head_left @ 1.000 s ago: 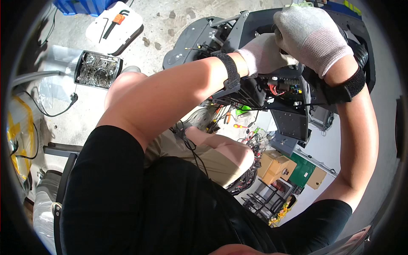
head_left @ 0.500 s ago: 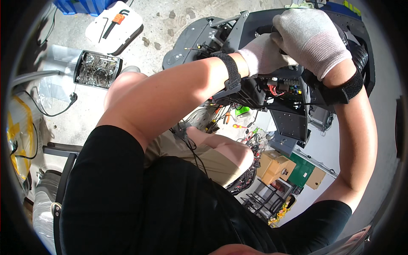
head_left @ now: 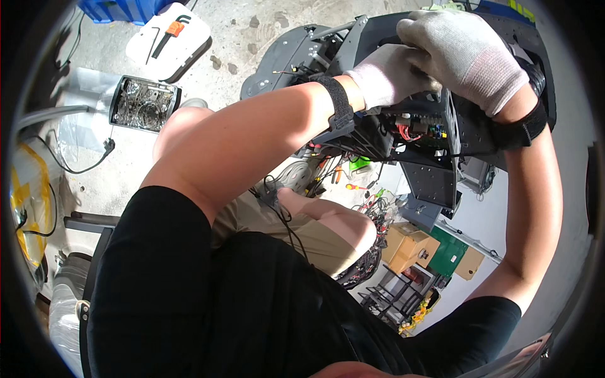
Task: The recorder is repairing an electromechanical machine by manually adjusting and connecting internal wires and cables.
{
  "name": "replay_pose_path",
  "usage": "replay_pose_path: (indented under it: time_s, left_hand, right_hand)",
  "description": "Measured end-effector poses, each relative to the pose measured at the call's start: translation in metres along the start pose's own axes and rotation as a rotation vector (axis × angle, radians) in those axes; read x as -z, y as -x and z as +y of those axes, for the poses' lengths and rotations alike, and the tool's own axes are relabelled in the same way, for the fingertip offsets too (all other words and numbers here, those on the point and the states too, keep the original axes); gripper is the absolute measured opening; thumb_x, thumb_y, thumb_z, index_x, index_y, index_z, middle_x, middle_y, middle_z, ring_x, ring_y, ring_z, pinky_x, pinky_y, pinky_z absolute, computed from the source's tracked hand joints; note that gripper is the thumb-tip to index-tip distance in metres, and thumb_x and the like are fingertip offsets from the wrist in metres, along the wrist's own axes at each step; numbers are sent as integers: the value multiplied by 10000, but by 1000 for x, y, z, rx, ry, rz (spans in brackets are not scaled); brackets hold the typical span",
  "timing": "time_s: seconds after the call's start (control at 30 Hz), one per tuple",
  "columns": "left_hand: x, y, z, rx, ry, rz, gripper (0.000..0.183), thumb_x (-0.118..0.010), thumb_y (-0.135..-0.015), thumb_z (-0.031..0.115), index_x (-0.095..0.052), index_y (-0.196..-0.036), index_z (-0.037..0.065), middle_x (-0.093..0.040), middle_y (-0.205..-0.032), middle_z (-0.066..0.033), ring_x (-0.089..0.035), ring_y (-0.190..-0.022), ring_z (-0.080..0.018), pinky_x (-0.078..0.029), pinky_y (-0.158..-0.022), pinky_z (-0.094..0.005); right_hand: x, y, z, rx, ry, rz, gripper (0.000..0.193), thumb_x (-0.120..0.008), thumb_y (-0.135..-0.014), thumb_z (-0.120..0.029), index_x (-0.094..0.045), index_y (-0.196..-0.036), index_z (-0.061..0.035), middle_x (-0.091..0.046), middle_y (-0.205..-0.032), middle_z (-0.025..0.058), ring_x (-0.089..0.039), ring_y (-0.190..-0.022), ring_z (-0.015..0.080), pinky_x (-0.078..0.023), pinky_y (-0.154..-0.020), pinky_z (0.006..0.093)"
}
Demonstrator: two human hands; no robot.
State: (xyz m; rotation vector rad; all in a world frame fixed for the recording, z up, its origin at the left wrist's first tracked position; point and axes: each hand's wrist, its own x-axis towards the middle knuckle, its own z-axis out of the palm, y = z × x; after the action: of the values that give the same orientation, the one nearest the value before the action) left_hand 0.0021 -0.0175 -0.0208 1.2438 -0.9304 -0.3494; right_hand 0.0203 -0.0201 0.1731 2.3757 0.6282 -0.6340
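Both my hands wear pale knitted gloves and meet over a dark machine [head_left: 375, 34] with a black metal frame. My left hand [head_left: 392, 77] is closed, its fingertips partly covered by the right. Across it lies my right hand [head_left: 463, 60], also closed, fingers curled toward the left hand. Whatever they grip is hidden under the gloves. Just below the hands, red wires [head_left: 406, 132] and small electronic parts show inside the frame. A black perforated bracket [head_left: 432, 183] hangs lower on the machine. Black straps circle both my wrists.
A metal-filled tray [head_left: 145, 104] stands on the floor at left, near a white lid [head_left: 142, 47] carrying hex keys in an orange holder [head_left: 174, 28]. A blue bin [head_left: 120, 9] is beyond. Cables and a screwdriver [head_left: 354, 186] lie below the machine, near a cardboard box [head_left: 403, 249].
My right hand and wrist have shifted slightly to the right and turned a little. The left hand has moved only slightly; both stay closed together over the machine.
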Motion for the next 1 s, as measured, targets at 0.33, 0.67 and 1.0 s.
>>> replay_pose_path:
  time_s: [0.33,0.67,1.0]
  left_hand:
    - [-9,-4,-5,-55,-79,66,387,-607,-967,476,-716,-1099,129,-731,-1035,-182,-695,-1010,-372,-559,-866,-426]
    - [16,9,11,54,244,-26,310,-707,-938,293,-715,-1171,90,-761,-1088,-103,-722,-1002,-287,-558,-893,-355]
    - [8,2,2,-64,-59,-26,376,-734,-885,410,-728,-1092,96,-744,-1046,-150,-700,-1039,-325,-546,-936,-394]
  right_hand:
    - [12,-9,-8,-239,147,-129,171,-646,-907,-192,-726,-882,-42,-701,-779,160,-711,-783,353,-574,-726,426]
    - [29,-20,5,-227,19,-450,188,-706,-789,-152,-773,-909,-24,-715,-809,199,-720,-765,369,-580,-701,410]
    - [4,6,7,-20,-114,-41,138,-660,-815,-116,-680,-905,-14,-659,-872,188,-671,-873,391,-546,-781,461]
